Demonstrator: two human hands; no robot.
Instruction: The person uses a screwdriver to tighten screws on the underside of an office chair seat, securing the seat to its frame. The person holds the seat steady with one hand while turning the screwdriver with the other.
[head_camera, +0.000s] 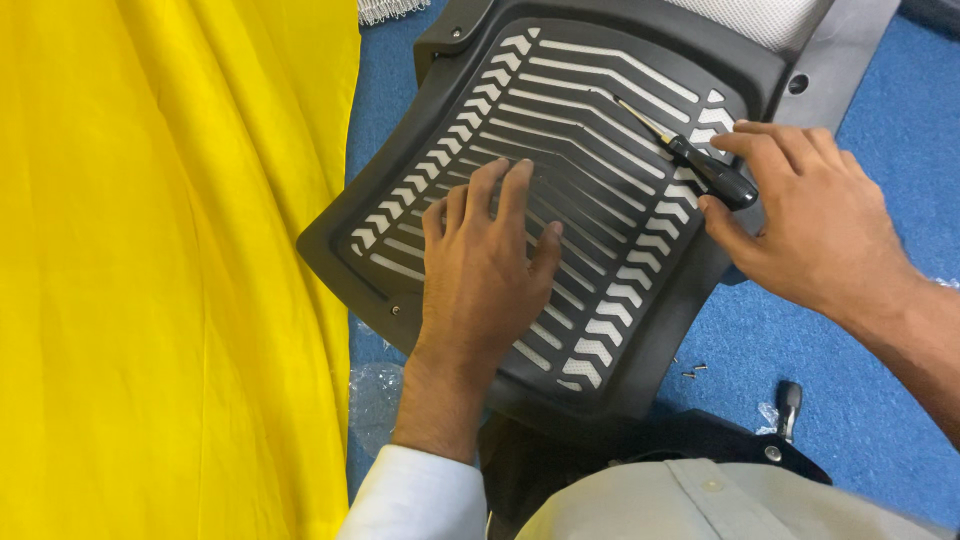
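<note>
Blue carpet (860, 90) covers the floor beneath you, with a bright yellow cloth (170, 260) spread along your left. On the carpet in front of you lies the dark grey plastic chair-back panel with white slatted vents (600, 150), tilted across the view. Your left hand (485, 265) lies flat on its middle, fingers spread and clamped on nothing, seemingly steadying it. Your right hand (810, 215) has thumb and fingertips closed round the black handle of a slim screwdriver with a yellow collar (690, 160), whose shaft lies across the slats and points up-left.

This looks like the fastening stage, the tool just gripped rather than set to a screw. The next move would call for lifting the tip clear of the slats and seating it squarely in a screw hole, such as the one at the panel's right shoulder (797, 84).

A few small screws (692, 370) lie on the carpet near your right forearm. The panel's near edge is hidden behind your dark trousers, its top is cut off, and the clear plastic wrap (375, 385) by your left sleeve is hard to read.
</note>
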